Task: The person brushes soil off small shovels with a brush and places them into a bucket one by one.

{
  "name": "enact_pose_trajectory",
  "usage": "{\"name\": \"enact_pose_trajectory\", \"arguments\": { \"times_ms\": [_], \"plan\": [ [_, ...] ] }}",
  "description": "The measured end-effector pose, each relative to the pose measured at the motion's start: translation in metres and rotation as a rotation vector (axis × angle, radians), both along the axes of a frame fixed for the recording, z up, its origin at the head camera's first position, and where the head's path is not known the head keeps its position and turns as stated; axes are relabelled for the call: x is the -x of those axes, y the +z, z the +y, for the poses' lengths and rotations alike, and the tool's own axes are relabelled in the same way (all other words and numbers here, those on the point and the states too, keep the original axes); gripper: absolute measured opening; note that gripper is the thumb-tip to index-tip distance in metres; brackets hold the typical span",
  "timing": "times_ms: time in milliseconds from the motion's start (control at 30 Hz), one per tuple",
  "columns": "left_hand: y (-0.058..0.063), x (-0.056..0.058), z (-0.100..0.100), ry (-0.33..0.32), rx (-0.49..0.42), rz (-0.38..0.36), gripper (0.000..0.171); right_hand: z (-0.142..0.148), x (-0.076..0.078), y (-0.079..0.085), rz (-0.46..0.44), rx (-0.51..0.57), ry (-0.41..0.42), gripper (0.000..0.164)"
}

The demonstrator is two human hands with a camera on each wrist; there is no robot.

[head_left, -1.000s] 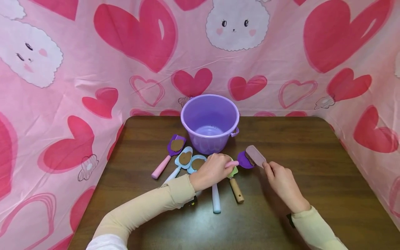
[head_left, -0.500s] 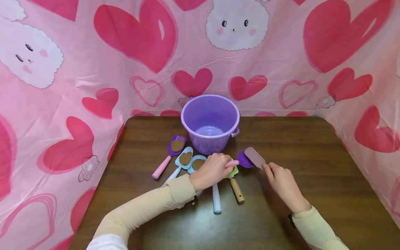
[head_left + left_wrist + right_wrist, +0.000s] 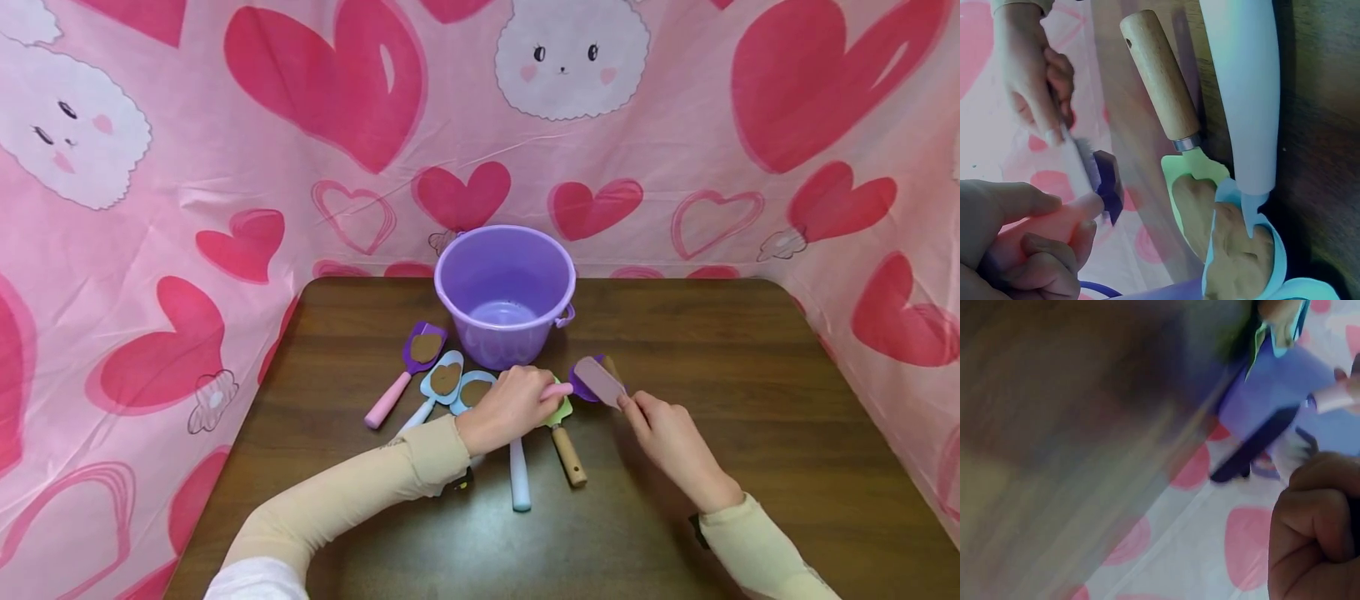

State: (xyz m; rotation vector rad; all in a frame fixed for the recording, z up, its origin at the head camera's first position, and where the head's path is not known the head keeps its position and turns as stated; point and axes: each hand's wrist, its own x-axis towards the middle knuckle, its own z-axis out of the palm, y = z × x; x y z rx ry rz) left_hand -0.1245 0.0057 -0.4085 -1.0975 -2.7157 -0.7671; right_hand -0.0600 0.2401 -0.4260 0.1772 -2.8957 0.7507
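In the head view my left hand (image 3: 501, 414) grips the pink handle (image 3: 557, 391) of a small purple shovel, held just above the other shovels. Its purple blade (image 3: 1109, 187) sticks out to the right, and shows edge-on and dark in the right wrist view. My right hand (image 3: 678, 446) pinches a small greyish-pink brush (image 3: 600, 382) by its end. In the head view the brush overlaps the purple blade, covering most of it. The left wrist view shows its bristles (image 3: 1088, 161) close against the blade; whether they touch, I cannot tell.
A purple bucket (image 3: 504, 333) stands behind the hands. In front lie a purple shovel (image 3: 387, 400) with a pink handle, blue shovels (image 3: 447, 358) and a green one with a wooden handle (image 3: 567, 457). Brown clay-like lumps (image 3: 1241, 244) sit in their blades. Pink heart-patterned cloth surrounds the table (image 3: 750, 358).
The brush in my right hand has moved slightly left and down across the purple blade, with its face turned more upward. My left hand and its shovel stay almost still.
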Motion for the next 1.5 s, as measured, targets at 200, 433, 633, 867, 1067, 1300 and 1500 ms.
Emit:
{"name": "enact_pose_trajectory", "arguments": {
  "times_ms": [200,433,633,867,1067,1300,1500],
  "plan": [
    [0.002,0.0,0.0,0.004,-0.002,0.012,0.036,0.003,0.003,-0.001,-0.022,-0.011,-0.022,0.035],
    [0.001,0.0,0.0,0.0,-0.008,-0.012,0.036,0.014,0.006,-0.003,0.018,-0.016,-0.085,0.037],
    [0.0,0.001,0.001,0.011,0.007,-0.007,0.029,0.007,0.004,-0.007,-0.027,0.036,-0.035,0.035],
    [0.0,0.001,0.001,0.011,0.006,-0.006,0.028,0.0,0.004,-0.007,-0.078,0.045,0.024,0.036],
    [0.0,-0.001,0.0,-0.003,-0.006,0.004,0.024,0.009,0.004,-0.006,-0.075,0.02,-0.058,0.038],
    [-0.003,-0.001,0.001,0.002,-0.01,-0.012,0.025,0.003,0.003,-0.005,-0.124,0.069,0.008,0.038],
    [-0.003,-0.001,0.001,0.009,-0.017,-0.005,0.029,0.001,0.003,-0.007,-0.157,0.049,0.026,0.037]
  ]
}}
